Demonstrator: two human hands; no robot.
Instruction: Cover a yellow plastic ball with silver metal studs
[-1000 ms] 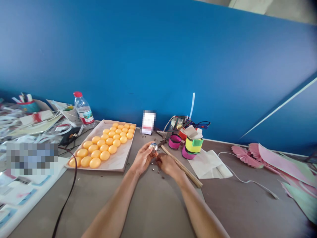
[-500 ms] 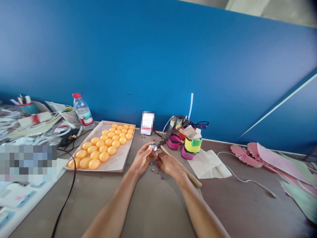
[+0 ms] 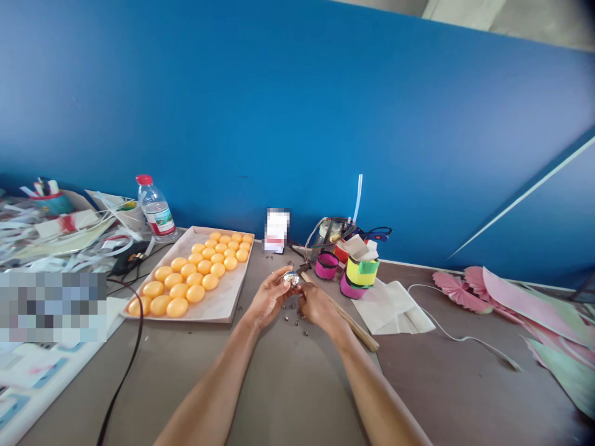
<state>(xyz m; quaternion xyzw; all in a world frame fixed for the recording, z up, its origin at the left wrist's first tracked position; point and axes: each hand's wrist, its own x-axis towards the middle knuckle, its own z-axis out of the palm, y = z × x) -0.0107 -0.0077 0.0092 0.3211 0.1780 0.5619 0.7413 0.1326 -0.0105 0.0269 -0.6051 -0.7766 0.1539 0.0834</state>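
Between the fingertips and thumb of my left hand (image 3: 268,301) is a small shiny silver ball-like object (image 3: 291,279); its exact kind is unclear. My right hand (image 3: 316,305) is close beside it, fingers curled in a pinch near the object's lower right side. Anything inside that pinch is hidden or too small to make out. Several tiny dark metal pieces (image 3: 296,323) lie scattered on the table below and between the hands. A hammer with a wooden handle (image 3: 357,328) lies just right of my right hand, its dark head toward the wall.
On the left, a shallow white tray (image 3: 223,305) holds rows of orange balls (image 3: 196,293). Behind it stands a bottle (image 3: 158,214) with a red cap. Magenta band rolls (image 3: 326,266), white paper (image 3: 395,313) and pink paper fans (image 3: 460,291) are to the right. A blue partition (image 3: 297,111) rises behind.
The silver object has turned slightly and shifted a little right and down in my left hand. My right hand's fingers have moved slightly up and to the right.
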